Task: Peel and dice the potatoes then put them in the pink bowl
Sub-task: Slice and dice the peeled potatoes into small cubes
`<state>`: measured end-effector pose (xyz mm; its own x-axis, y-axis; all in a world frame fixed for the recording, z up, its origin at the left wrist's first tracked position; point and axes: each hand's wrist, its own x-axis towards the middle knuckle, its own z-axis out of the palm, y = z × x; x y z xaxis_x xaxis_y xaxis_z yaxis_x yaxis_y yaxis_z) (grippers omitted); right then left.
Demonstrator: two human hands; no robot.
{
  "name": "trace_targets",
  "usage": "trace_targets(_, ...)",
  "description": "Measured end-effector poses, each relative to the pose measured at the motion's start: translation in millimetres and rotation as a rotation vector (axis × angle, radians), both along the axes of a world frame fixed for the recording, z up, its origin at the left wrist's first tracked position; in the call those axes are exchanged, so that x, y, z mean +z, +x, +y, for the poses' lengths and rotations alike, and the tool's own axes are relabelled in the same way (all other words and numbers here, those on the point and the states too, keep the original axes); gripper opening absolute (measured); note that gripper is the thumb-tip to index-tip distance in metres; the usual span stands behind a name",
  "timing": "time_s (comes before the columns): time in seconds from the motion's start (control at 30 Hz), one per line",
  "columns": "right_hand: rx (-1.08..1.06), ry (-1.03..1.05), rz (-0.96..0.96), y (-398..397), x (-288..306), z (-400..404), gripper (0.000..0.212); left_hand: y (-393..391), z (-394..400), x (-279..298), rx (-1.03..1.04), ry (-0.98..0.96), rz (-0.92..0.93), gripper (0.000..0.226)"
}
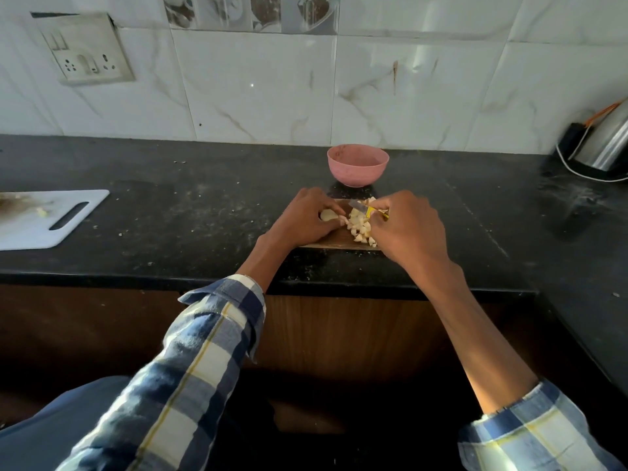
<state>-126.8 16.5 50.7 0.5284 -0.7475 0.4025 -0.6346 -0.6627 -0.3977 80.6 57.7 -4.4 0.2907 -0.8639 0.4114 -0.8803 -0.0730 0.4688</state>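
While pale diced potato heaps on the wooden board, left hand fingers pinching a peeled piece, right hand gripping the knife.

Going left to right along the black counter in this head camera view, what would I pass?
White cutting board → left hand → diced potato on the wooden board → right hand holding a knife → steel kettle.

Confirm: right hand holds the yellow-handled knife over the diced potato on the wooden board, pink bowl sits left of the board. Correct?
Not quite. In the head view the round pink bowl sits behind the wooden cutting board, toward the tiled wall, not left of it. The right hand does hold the yellow-handled knife over the diced potato.
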Motion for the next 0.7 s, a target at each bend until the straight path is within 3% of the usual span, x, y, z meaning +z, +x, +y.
trace_targets(0.13, -0.013, 0.007, 0.024, -1.1, -3.1, -3.1, 0.035, -4.3, 3.4, -3.8, 0.110, -0.039, 0.034, 0.013)
trace_targets(0.43, -0.001, -0.012, 0.037, 3.1, -7.5, 2.7, 0.031, -30.0, -1.8, -7.0, 0.413, -0.073, 0.176, 0.029)
trace_targets(0.57, 0.014, -0.032, 0.034, -1.6, -10.2, 2.9, 0.030, -10.8, 5.2, 6.7, 0.324, 0.009, 0.265, 0.026)
trace_targets(0.7, 0.004, -0.029, 0.032, -1.2, -14.0, 2.9, 0.029, 11.2, 21.8, 16.0, 0.152, 0.146, 0.199, 0.032)
